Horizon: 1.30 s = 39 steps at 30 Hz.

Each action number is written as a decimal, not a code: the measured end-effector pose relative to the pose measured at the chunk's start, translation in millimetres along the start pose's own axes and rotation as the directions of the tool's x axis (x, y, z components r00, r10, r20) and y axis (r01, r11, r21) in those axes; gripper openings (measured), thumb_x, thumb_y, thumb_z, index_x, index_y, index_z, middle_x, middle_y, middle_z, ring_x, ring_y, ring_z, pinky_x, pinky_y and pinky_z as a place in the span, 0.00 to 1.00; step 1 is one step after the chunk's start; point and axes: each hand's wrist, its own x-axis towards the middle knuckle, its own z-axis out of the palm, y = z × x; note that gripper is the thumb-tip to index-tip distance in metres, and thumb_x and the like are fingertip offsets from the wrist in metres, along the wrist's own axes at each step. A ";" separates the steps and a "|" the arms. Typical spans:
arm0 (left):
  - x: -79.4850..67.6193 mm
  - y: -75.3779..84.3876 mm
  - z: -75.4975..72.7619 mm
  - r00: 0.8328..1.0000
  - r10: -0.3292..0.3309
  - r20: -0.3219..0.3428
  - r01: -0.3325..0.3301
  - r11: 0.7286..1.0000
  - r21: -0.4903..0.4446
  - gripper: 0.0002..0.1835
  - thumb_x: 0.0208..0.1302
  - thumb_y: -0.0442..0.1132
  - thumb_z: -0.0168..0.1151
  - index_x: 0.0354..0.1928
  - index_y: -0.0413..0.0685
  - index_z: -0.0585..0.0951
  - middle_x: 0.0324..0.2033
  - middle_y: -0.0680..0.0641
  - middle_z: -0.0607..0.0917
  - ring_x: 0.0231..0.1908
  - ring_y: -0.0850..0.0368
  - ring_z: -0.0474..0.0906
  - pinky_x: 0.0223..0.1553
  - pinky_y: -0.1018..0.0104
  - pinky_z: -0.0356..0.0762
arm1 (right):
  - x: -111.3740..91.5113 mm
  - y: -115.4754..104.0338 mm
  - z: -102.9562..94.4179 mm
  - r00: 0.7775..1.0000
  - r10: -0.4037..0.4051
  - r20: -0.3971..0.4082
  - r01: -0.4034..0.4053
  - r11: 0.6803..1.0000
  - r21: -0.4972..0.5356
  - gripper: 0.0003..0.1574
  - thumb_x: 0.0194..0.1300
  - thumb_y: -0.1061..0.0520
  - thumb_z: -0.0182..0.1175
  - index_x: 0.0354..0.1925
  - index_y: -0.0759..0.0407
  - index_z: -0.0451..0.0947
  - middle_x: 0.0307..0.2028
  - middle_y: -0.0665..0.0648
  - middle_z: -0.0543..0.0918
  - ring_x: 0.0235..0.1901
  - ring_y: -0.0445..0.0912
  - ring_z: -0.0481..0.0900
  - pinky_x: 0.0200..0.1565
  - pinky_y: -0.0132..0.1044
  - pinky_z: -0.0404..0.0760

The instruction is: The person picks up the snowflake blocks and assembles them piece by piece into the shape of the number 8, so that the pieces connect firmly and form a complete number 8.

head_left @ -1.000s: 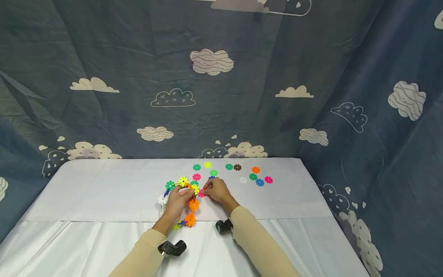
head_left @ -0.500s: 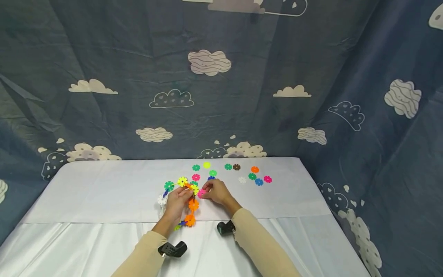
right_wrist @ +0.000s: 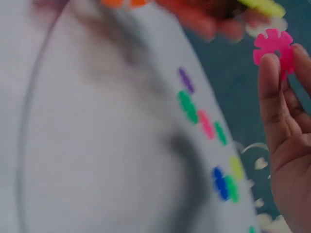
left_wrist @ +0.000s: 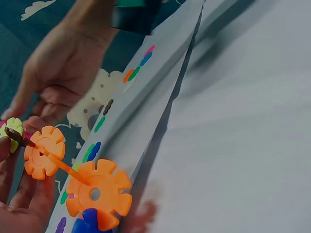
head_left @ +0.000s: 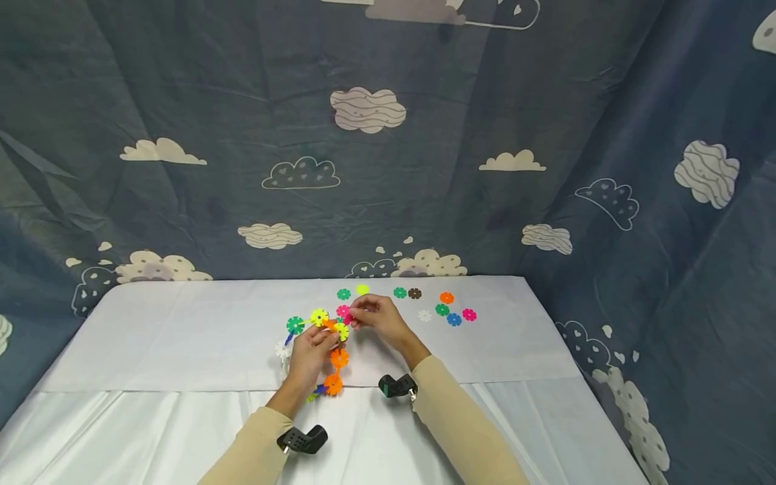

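Observation:
My left hand [head_left: 308, 360] grips a chain of notched, flower-shaped interlocking discs near its yellow disc [head_left: 341, 331]. The chain loops around that hand: an orange disc [head_left: 333, 384] hangs toward me, and a green disc [head_left: 295, 325] and a white disc [head_left: 283, 349] lie on the far left side. In the left wrist view, an orange disc [left_wrist: 99, 189] slots into another by an edge-on piece. Between thumb and fingers, my right hand [head_left: 384, 327] pinches a single pink disc [right_wrist: 273, 47], held just beyond the yellow end and apart from the left fingers.
Loose discs lie along the back of the white table [head_left: 182, 337], among them a brown disc [head_left: 415, 294], an orange disc [head_left: 446, 298], a blue disc [head_left: 454, 320] and a white disc [head_left: 425, 316]. A dark curtain [head_left: 388, 188] with clouds hangs behind.
My right hand has lifted away from the chain's yellow disc, toward the back of the table, carrying the pink disc. The left hand stays nearly in place.

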 end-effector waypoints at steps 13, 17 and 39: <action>-3.6 -0.8 2.0 1.000 0.018 -0.015 -0.016 0.996 0.085 0.12 0.65 0.30 0.60 0.47 0.27 0.76 0.38 0.40 0.87 0.32 0.64 0.82 0.34 0.76 0.80 | 2.5 -32.5 3.5 0.981 -0.014 0.192 0.047 0.984 -0.169 0.12 0.67 0.68 0.57 0.44 0.79 0.73 0.37 0.70 0.80 0.30 0.48 0.77 0.41 0.48 0.82; -3.3 -1.1 2.6 0.999 0.025 -0.021 -0.024 0.996 0.084 0.13 0.65 0.29 0.60 0.48 0.26 0.76 0.38 0.39 0.87 0.32 0.64 0.82 0.35 0.75 0.81 | -2.3 -50.4 10.5 0.975 0.003 0.221 0.038 0.982 -0.183 0.12 0.65 0.71 0.57 0.45 0.80 0.74 0.43 0.75 0.79 0.33 0.44 0.79 0.42 0.41 0.82; -8.0 -11.6 7.4 0.992 0.055 -0.114 -0.049 0.997 0.054 0.20 0.63 0.28 0.62 0.55 0.25 0.75 0.42 0.31 0.83 0.30 0.67 0.82 0.29 0.78 0.80 | -12.6 -21.1 13.6 0.977 -0.181 0.115 0.202 0.957 -0.208 0.11 0.57 0.72 0.65 0.38 0.81 0.78 0.34 0.68 0.83 0.32 0.38 0.82 0.41 0.35 0.84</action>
